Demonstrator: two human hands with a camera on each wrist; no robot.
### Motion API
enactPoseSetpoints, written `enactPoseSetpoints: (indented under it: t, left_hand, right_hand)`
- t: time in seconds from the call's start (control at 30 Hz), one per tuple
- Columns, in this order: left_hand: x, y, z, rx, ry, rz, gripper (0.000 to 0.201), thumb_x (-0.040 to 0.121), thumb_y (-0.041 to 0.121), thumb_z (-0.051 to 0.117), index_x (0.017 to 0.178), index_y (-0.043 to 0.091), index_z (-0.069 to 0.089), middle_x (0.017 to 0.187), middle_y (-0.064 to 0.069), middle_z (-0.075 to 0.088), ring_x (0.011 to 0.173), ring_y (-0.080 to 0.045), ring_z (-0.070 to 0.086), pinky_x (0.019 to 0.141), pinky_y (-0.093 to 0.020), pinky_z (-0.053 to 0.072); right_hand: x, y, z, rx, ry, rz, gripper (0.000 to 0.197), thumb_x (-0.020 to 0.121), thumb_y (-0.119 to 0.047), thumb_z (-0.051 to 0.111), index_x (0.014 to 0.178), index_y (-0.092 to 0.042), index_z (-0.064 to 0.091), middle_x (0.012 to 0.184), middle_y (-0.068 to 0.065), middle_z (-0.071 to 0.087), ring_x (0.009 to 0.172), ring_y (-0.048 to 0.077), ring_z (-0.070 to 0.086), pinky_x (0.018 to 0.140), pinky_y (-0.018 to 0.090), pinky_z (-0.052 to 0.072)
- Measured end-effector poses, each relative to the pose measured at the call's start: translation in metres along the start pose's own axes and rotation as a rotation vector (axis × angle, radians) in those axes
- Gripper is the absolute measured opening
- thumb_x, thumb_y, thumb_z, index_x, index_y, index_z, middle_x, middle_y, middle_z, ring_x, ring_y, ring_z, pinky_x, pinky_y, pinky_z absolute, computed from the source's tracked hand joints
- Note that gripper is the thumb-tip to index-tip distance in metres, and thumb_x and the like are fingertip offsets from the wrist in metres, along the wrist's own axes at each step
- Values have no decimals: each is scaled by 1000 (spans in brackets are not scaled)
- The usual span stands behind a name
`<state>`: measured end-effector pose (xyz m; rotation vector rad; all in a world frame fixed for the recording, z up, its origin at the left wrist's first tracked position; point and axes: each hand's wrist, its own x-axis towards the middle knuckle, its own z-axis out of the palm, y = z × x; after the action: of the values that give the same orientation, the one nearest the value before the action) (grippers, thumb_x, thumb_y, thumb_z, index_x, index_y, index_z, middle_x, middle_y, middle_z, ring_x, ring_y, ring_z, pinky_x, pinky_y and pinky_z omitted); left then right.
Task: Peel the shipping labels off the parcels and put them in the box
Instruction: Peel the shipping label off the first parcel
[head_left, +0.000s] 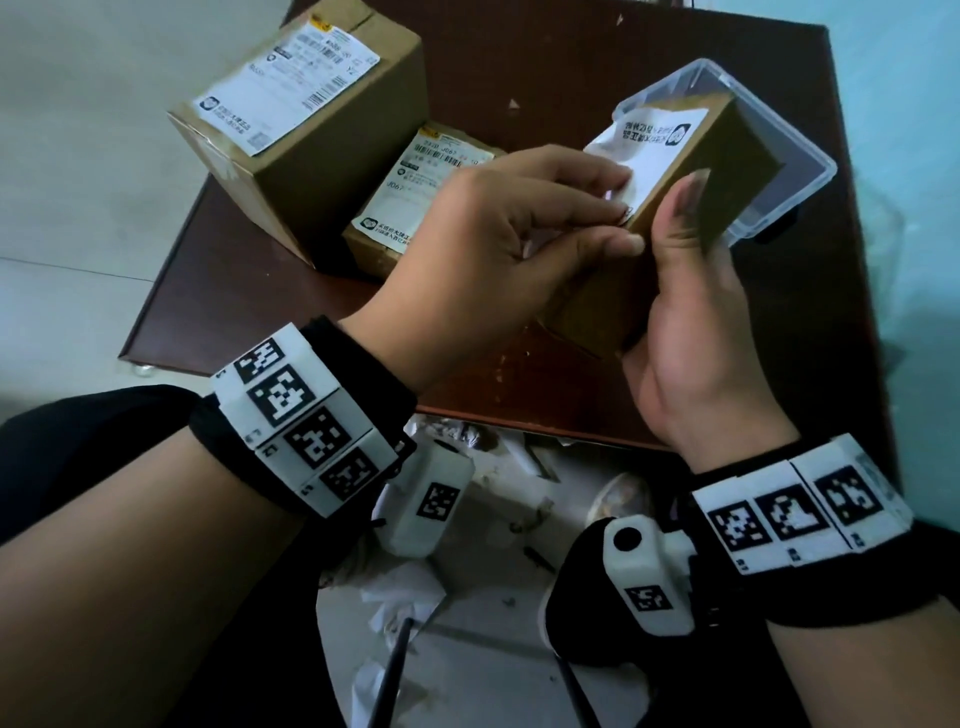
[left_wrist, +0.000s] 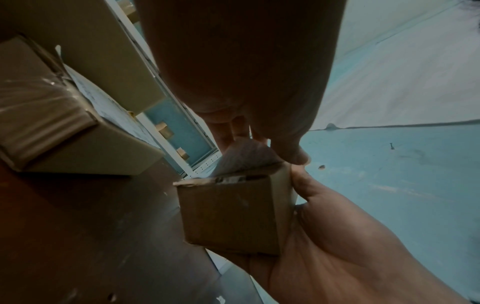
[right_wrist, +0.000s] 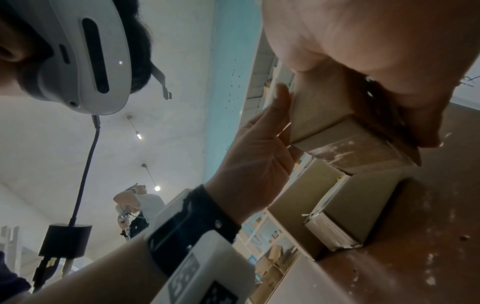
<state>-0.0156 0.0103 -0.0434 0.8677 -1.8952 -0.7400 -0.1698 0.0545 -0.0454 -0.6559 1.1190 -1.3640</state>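
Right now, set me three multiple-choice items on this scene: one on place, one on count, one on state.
1. Where is the clear plastic box?
A. on the floor
B. at the table's far right
C. atop the big parcel

2. How many parcels lie on the table, unheld?
A. two
B. four
C. none

3. The label on the held parcel is:
A. fully stuck
B. partly peeled
C. in the box

Answers: 1 B, it sits behind the right hand. 2 A, a large parcel and a smaller parcel. 3 B, the left hand lifts its near edge.
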Motion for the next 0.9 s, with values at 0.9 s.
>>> enactPoseSetpoints:
  t: [0.9]
  left_hand:
    - [4, 6, -8, 48, -2, -44, 12, 104, 21, 62, 100, 9, 66, 117, -3, 74, 108, -11, 71, 88, -37, 58]
  right_hand:
    - [-7, -6, 1, -123, 107, -48, 41, 98, -48, 66, 131, -24, 62, 128, 10, 76, 114, 23, 77, 99, 46, 63]
